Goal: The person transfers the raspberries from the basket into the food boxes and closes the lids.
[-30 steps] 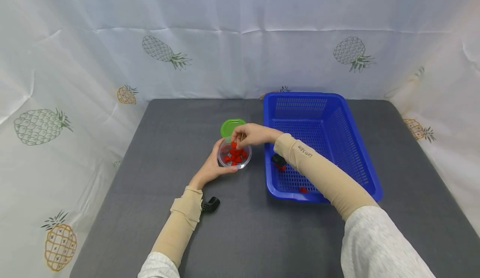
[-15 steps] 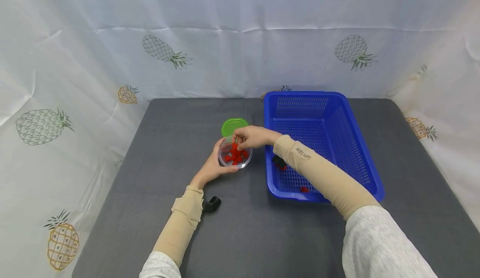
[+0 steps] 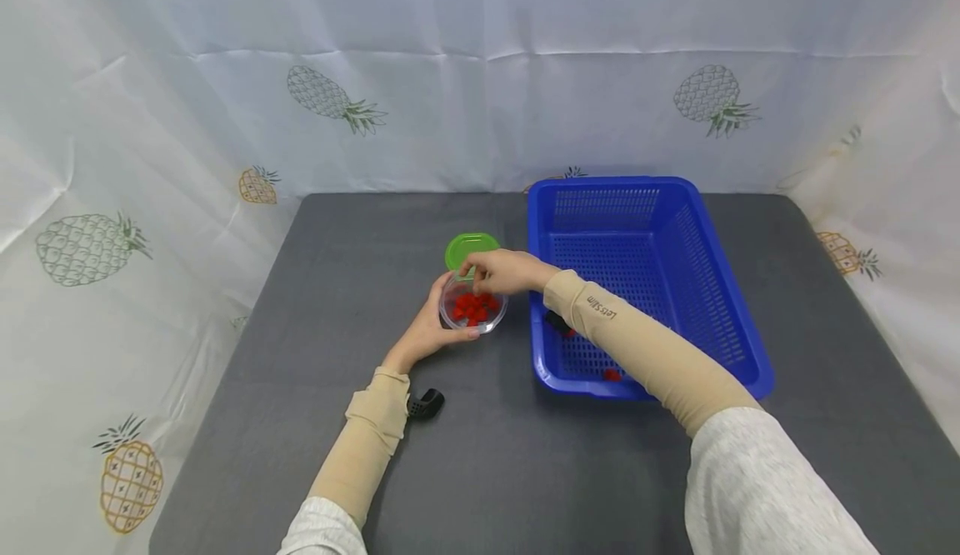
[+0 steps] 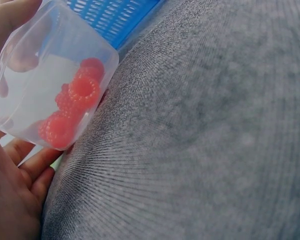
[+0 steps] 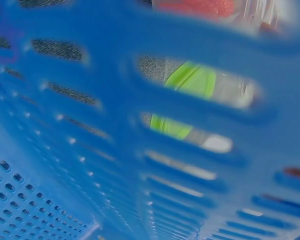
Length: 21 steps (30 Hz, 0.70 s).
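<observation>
My left hand holds a round clear plastic container from its left side, thumb at the near rim. Inside it lie several red raspberries; the left wrist view shows the raspberries through the wall of the tilted-looking container. Over the container's far right rim hovers my right hand, its fingers loosely bent and no raspberry visible between them. Just beyond the container lies a green lid. The right wrist view sees the lid only through slots in the basket.
A blue slotted basket stands on the right, beneath my right forearm. A red raspberry lies near its front wall, and another is partly hidden by the black wrist camera. A white pineapple-print cloth surrounds the grey table.
One second ago my right fingers pinched a raspberry above the container. They have let go of it, and it is now among the others inside. My left hand has kept its hold.
</observation>
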{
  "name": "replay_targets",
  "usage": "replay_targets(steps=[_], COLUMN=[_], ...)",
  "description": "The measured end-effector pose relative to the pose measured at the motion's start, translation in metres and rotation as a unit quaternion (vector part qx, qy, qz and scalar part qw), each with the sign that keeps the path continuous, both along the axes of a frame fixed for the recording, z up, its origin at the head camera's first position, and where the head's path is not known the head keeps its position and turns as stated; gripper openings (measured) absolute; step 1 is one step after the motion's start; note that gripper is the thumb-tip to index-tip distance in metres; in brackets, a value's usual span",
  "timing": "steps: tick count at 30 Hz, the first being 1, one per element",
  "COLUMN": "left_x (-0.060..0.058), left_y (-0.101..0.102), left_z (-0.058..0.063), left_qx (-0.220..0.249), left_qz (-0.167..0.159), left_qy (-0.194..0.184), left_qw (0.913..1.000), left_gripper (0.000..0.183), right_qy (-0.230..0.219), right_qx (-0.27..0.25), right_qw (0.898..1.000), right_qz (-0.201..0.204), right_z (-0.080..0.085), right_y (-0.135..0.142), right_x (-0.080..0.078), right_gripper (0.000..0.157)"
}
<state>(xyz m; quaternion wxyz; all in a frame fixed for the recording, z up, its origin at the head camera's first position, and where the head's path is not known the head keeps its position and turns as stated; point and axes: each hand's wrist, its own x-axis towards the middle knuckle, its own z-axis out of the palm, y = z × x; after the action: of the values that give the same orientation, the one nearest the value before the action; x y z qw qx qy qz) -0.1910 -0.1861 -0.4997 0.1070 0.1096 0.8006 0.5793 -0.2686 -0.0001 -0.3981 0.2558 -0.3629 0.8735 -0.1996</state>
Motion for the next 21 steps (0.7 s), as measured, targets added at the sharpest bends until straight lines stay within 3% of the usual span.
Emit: replay_targets(steps=[7,15,21], left_x=[0.010,0.012,0.012], left_y=[0.003,0.003,0.003], left_z=[0.025,0.027,0.024], left_qx=[0.002,-0.008,0.014], left_qz=[-0.009,-0.009,-0.019], left_qy=[0.009,0.000,0.010], left_qw=[0.9999,0.9999,0.9997], left_gripper=[0.099,0.099,0.098], right_qy=[0.000,-0.019,-0.087], right_qx=[-0.007,-0.067,-0.165], right_qw=[1.000,0.998,0.982], right_qz=[-0.003,0.006,-0.005], right_z=[0.002,0.003,0.008], right_y=[0.004,0.008,0.018], right_x=[0.000,0.002,-0.002], right_gripper=[0.032,0.028,0.029])
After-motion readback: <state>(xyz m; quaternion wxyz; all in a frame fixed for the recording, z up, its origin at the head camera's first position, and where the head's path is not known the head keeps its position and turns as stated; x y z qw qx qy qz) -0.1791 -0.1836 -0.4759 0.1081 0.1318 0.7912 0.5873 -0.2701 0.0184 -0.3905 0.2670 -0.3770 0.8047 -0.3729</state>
